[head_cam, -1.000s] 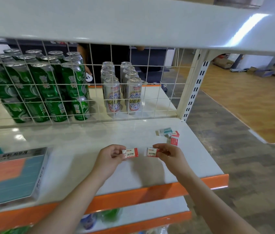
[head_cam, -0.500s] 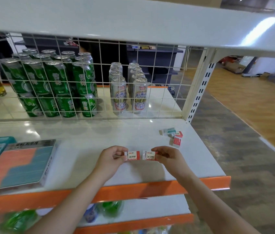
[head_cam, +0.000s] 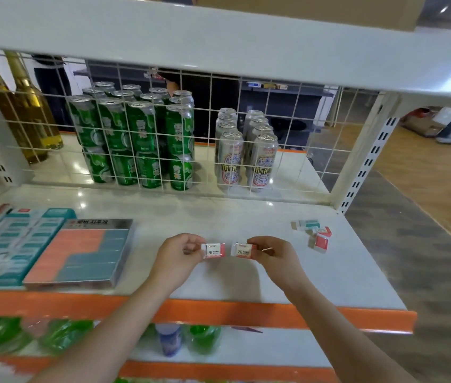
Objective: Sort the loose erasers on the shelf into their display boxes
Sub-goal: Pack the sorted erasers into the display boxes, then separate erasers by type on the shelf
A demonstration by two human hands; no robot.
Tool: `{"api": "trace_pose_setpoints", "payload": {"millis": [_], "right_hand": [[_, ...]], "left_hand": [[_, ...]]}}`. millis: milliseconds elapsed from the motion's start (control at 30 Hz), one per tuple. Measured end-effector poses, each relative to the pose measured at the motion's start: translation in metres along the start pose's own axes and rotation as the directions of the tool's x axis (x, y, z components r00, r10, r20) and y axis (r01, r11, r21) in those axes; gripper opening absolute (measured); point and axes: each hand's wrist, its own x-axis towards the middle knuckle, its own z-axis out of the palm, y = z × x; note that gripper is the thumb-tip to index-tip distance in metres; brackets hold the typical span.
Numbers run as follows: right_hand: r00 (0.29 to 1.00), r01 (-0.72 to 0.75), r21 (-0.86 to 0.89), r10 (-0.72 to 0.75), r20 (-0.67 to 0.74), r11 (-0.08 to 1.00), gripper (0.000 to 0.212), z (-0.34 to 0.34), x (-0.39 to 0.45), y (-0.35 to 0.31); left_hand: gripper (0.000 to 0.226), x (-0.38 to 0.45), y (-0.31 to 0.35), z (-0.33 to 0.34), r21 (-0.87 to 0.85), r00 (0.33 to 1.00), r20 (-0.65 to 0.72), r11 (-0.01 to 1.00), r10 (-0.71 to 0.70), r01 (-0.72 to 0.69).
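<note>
1. Pinching one small eraser (head_cam: 214, 250) by its end, the left hand (head_cam: 177, 258) is holding it just above the white shelf (head_cam: 246, 283), label marked 2B facing up.
2. Mirroring it, the right hand (head_cam: 275, 257) is gripping a second eraser (head_cam: 242, 250) between thumb and curled fingers; the two erasers are sitting end to end between the hands, close but apart.
3. Lying to the right of the right hand and a little beyond it are the loose erasers (head_cam: 314, 233), one teal-sleeved and two red-sleeved, bunched near the shelf's right edge.
4. Sitting to the left of the left hand is a display box (head_cam: 80, 252) filled with orange and teal rows; a teal box (head_cam: 17, 244) is lying just beside it, farther left.
5. Standing beyond both hands, behind a wire grid (head_cam: 207, 150), are green cans (head_cam: 135, 139) and silver cans (head_cam: 246, 150).
</note>
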Motion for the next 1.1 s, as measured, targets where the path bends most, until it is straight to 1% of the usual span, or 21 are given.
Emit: {"api": "trace_pose_setpoints", "payload": {"millis": [167,300,333,400,567,633,767,833,933,1100], "right_hand": [[0.999,0.028,0.015,-0.028,0.026,0.999,0.018,0.045,0.006,-0.023],[0.996,0.06,0.021,-0.061,0.058,0.998,0.019,0.093,0.008,-0.05],[0.995,0.068,0.021,-0.069,0.067,0.997,0.019,0.113,0.009,-0.06],[0.994,0.083,0.024,-0.084,0.072,0.996,0.019,0.128,0.008,-0.068],[0.987,0.099,0.06,-0.106,0.12,0.993,0.018,0.199,0.005,-0.104],[0.986,0.098,0.086,-0.109,0.124,0.991,0.023,0.224,0.006,-0.115],[0.99,0.081,0.114,-0.093,0.11,0.99,0.039,0.272,0.005,-0.133],[0.988,0.084,0.103,-0.096,0.118,0.991,0.037,0.294,0.004,-0.14],[0.981,0.093,0.076,-0.105,0.161,0.993,0.023,0.327,0.002,-0.149],[0.958,0.11,0.039,-0.116,0.263,0.993,0.021,0.374,-0.001,-0.165]], "left_hand": [[0.035,0.0,-0.001,-0.049,0.071,0.998,-0.052,0.997,0.029,-0.026],[0.034,-0.001,-0.003,-0.103,0.086,0.998,-0.063,0.996,0.032,-0.026],[0.033,-0.001,-0.006,-0.125,0.1,0.997,-0.065,0.995,0.033,-0.026],[0.031,-0.001,-0.005,-0.141,0.128,0.998,-0.054,0.991,0.04,-0.033],[0.033,-0.001,-0.011,-0.217,0.178,0.993,-0.079,0.981,0.09,-0.075],[0.031,0.0,-0.012,-0.245,0.19,0.992,-0.08,0.978,0.099,-0.083],[0.021,0.0,-0.02,-0.295,0.226,0.994,-0.085,0.973,0.067,-0.047],[0.022,-0.001,-0.026,-0.318,0.225,0.994,-0.09,0.973,0.069,-0.047],[0.027,0.0,-0.037,-0.35,0.262,0.989,-0.129,0.965,0.069,-0.033],[0.028,-0.001,-0.058,-0.396,0.293,0.976,-0.213,0.956,0.042,0.023]]}}
